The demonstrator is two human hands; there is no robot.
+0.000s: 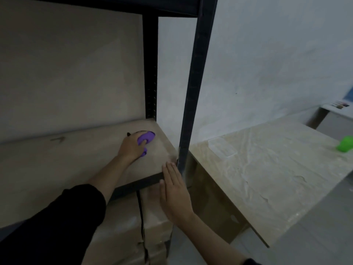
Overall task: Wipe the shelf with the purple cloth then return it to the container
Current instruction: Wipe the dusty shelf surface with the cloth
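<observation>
two hands: my left hand [131, 148] grips the purple cloth [146, 138] on the shelf [57, 159]. my right hand [174, 190], fingers straight together, sits beside the black post [192, 111].

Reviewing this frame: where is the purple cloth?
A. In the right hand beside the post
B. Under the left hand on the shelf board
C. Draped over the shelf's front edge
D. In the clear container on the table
B: the left hand holds the purple cloth against the shelf near its back right corner, while the right hand lies flat, holding nothing, by the front post.
</observation>
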